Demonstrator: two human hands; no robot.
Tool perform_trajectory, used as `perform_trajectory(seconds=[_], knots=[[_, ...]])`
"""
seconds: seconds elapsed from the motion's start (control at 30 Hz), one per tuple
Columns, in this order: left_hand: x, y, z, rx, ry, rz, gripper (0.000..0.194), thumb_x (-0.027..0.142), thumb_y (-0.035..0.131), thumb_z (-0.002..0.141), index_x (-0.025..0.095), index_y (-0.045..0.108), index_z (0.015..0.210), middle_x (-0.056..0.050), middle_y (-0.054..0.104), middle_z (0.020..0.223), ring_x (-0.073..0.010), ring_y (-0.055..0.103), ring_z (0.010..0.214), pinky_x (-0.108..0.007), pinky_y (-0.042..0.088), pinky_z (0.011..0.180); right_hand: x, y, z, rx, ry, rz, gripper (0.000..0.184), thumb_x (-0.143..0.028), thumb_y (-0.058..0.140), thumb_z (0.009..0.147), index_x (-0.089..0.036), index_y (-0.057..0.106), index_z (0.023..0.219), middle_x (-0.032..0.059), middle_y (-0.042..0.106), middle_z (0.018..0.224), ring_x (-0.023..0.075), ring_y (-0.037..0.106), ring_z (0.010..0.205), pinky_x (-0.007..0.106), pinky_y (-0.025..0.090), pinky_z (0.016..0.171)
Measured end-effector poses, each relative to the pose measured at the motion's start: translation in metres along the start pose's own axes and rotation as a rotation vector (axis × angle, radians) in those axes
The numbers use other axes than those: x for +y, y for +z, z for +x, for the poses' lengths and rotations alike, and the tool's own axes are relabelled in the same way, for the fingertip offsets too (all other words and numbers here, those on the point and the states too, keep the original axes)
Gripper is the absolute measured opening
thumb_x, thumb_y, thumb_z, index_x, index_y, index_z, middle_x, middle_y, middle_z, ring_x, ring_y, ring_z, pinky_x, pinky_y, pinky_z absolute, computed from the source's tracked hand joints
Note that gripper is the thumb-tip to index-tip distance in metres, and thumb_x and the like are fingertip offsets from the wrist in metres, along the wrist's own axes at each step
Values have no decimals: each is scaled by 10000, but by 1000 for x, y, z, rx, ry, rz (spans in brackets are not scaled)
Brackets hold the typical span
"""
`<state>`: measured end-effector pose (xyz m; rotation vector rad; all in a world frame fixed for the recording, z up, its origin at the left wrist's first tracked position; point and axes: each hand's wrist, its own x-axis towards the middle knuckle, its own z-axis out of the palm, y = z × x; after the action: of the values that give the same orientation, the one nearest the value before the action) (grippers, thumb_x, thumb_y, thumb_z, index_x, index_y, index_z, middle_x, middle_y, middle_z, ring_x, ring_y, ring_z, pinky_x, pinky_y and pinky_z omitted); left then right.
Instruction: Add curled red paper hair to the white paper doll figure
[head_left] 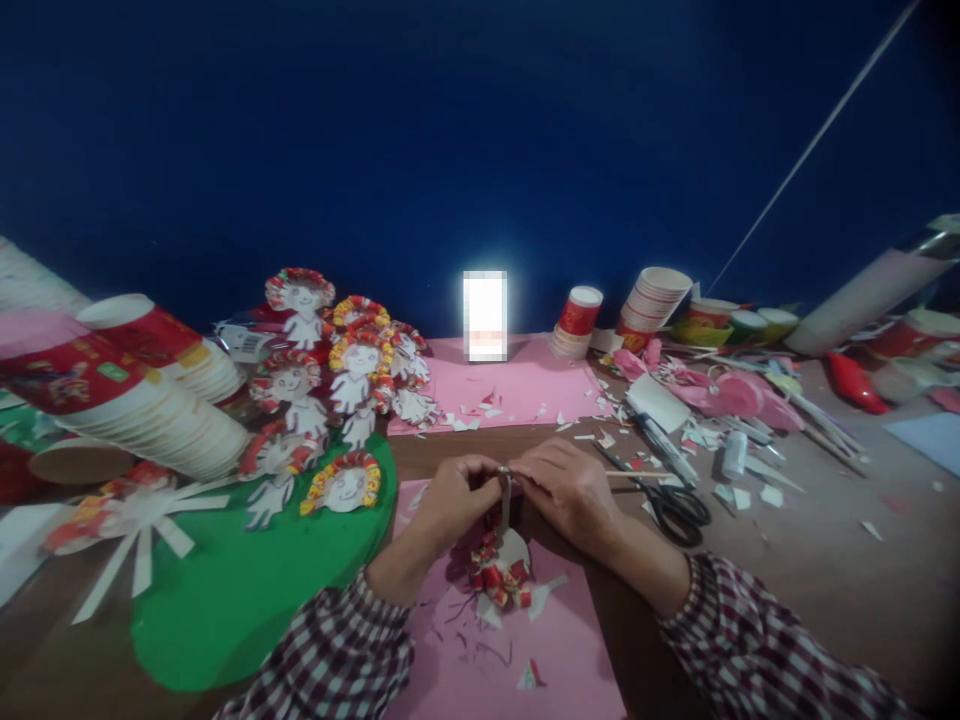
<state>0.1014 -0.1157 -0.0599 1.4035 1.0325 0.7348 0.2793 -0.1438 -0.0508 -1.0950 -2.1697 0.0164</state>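
Note:
A cut paper cup (pixel 513 552) with curled red and white strips around its round base hangs below my hands. One strip (pixel 506 505) rises from it to my fingertips. My left hand (pixel 466 492) is closed, pinching the strip's upper end. Opposite it, almost touching, my right hand (pixel 574 495) is closed too; a thin wooden stick (pixel 631 474) juts out to its right. What lies between the fingertips is small and partly hidden. Beneath is a pink sheet (pixel 517 660) with dark marks and a paper scrap (pixel 531 675).
At left, several paper dolls with curled hair (pixel 360 365) stand by a green sheet (pixel 247 590) and stacked cups (pixel 150 420). Black-handled scissors (pixel 679 510), a pen (pixel 664 450) and paper scraps lie at right. More cups (pixel 652 300) and a bright screen (pixel 485 315) stand behind.

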Motion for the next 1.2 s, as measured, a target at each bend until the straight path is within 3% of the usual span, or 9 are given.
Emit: perform_trajectory(seconds=[0.37, 0.6, 0.87, 1.2], knots=[[4, 2, 0, 46, 11, 63, 347, 420, 525, 798, 125, 651, 666, -19, 593, 579, -115, 500, 523, -209, 375, 496, -2, -1, 1, -9, -23, -60, 154, -189, 477, 891, -173, 630, 893, 53, 658, 834, 164, 556, 798, 287, 450, 739], [2, 2, 0, 59, 4, 94, 343, 418, 523, 799, 128, 670, 689, -22, 616, 581, -114, 505, 509, -202, 370, 480, 2, 3, -1, -9, -16, -86, 164, -221, 470, 900, -178, 625, 935, 62, 662, 879, 165, 571, 822, 293, 452, 762], [1, 1, 1, 87, 73, 125, 289, 366, 547, 798, 126, 703, 762, -57, 689, 709, -147, 588, 623, -221, 443, 575, 1, 1, 0, -33, -12, -90, 169, -220, 464, 907, -175, 625, 933, 57, 660, 871, 166, 554, 809, 289, 434, 757], [3, 1, 0, 72, 82, 78, 238, 324, 579, 781, 117, 695, 801, -50, 679, 668, -122, 570, 548, -214, 445, 532, 2, 3, -2, -41, 25, -79, 168, -211, 474, 904, -176, 625, 969, 58, 667, 890, 168, 564, 831, 283, 439, 759]])
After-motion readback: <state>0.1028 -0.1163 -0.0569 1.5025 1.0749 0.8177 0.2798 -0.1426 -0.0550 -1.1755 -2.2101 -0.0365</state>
